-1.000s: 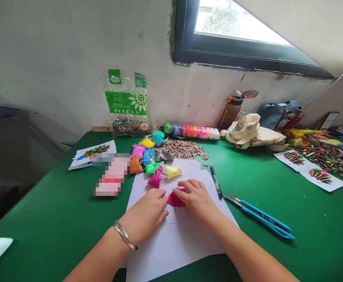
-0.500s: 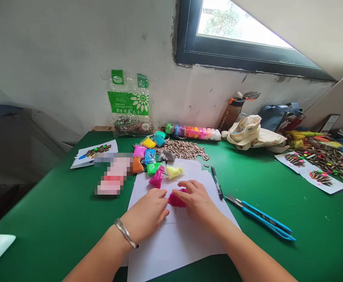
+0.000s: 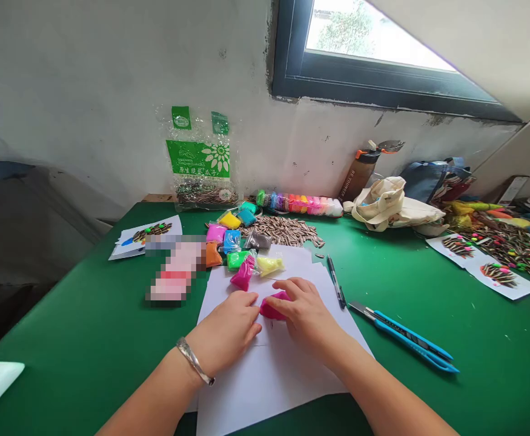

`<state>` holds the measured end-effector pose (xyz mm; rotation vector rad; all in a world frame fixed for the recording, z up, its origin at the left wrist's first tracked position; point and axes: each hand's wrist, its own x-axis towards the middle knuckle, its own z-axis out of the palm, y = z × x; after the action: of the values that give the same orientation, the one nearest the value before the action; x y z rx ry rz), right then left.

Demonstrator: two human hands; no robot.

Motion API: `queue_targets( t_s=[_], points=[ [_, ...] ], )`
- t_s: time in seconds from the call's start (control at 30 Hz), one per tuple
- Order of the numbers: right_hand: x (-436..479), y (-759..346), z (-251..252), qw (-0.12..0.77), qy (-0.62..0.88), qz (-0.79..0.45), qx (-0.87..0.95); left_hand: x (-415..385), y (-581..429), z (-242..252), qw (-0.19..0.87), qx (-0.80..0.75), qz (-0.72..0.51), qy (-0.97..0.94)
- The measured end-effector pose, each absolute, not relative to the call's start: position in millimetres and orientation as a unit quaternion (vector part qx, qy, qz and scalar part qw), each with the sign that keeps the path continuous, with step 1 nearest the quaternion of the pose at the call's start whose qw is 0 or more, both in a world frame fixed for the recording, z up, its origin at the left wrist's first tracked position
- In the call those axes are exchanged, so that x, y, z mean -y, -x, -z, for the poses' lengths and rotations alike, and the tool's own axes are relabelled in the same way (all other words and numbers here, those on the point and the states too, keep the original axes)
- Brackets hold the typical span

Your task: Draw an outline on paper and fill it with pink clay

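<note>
Above centre, clay packets (image 3: 232,241) are strewn; flattish magenta clay (image 3: 271,313) is flanked by the left hand (image 3: 226,330), overlapped by the right hand (image 3: 305,312), fingers loosely parted.

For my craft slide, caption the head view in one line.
Right hand touching magenta clay on white paper, left hand close beside it.

A vivid magenta piece of clay (image 3: 269,313) lay low on white paper (image 3: 265,387), its left edge rounded and its surface matte. The fingers of the right hand (image 3: 288,307) lay across it and hid its right part; the fingers of the left hand (image 3: 246,299) rested close by its left edge, contact unclear. The paper lay flat in overlapping sheets, with a small dark mark just below the clay.
</note>
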<state>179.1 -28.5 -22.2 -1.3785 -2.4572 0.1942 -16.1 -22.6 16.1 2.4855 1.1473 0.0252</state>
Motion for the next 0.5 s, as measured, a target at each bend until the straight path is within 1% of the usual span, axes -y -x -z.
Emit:
queue_targets(
  t_s=[0.17,0.5],
  points=[
    [27.6,-172.5,25.8,0.150,0.464,-0.053,0.871,22.3,16.0,-15.7,0.201,-0.409,-0.016,-0.890],
    [28.0,-172.3,26.9,0.161,0.460,-0.037,0.873,22.7,15.8,-15.8,0.198,-0.405,-0.014,-0.892]
  ],
)
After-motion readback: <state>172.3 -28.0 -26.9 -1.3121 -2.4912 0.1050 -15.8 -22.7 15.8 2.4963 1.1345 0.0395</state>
